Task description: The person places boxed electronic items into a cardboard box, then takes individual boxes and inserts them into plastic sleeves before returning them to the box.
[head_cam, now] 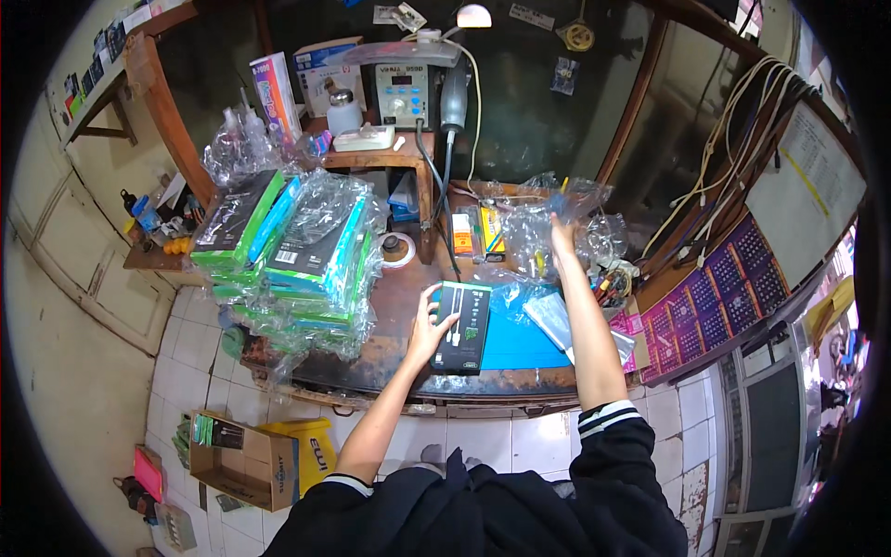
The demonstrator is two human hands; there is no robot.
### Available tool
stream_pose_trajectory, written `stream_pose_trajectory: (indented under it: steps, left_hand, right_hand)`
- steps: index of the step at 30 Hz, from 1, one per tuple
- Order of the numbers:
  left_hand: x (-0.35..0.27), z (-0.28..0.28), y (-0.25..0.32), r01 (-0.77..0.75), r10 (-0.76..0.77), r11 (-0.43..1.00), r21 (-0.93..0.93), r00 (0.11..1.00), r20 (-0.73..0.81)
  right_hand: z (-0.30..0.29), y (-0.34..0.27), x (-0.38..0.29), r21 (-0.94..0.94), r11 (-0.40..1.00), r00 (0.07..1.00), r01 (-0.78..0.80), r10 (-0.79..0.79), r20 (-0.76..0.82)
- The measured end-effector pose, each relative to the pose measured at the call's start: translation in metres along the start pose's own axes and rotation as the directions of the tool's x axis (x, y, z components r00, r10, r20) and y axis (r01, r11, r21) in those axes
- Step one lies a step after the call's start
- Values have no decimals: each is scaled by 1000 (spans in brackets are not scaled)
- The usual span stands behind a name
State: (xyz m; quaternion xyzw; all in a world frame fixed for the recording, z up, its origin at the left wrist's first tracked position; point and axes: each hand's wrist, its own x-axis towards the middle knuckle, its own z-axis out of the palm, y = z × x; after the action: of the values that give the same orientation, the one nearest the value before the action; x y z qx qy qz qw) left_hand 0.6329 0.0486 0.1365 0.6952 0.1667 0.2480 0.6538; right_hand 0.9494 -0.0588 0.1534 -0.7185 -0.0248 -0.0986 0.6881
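Note:
My left hand (427, 335) grips the left side of a black retail box (468, 341) with a cable pictured on its front, thumb across the face. The box rests at the left end of a blue mat (518, 341). My right hand (562, 240) reaches to the back of the wooden desk, among crumpled clear plastic wrap (525, 233). Its fingertips are beside something small and blue; whether they hold it is unclear. Flat clear plastic sleeves (550, 317) lie on the mat, partly behind my right forearm.
Plastic-wrapped black and green boxes (303, 261) are piled at left. A hot-air rework station (401, 94) stands on a wooden shelf (376, 159). Behind the mat lies a yellow packet (493, 230). Cables (710, 160) hang at right. An open cardboard box (243, 466) sits on the floor.

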Motion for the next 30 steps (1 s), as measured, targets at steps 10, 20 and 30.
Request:
stream_pose_trajectory:
  steps: [10, 20, 30]
  left_hand:
    - [11, 17, -25, -77, 101, 918, 389, 994, -41]
    - [19, 90, -6, -516, 369, 675, 527, 855, 365]
    - [10, 133, -26, -603, 345, 610, 514, 787, 512]
  right_hand:
    - [-93, -38, -118, -379, 698, 794, 607, -523, 308]
    - [-165, 33, -183, -595, 489, 770, 638, -418, 482]
    - [-165, 23, -179, -526, 622, 797, 580, -300, 524]
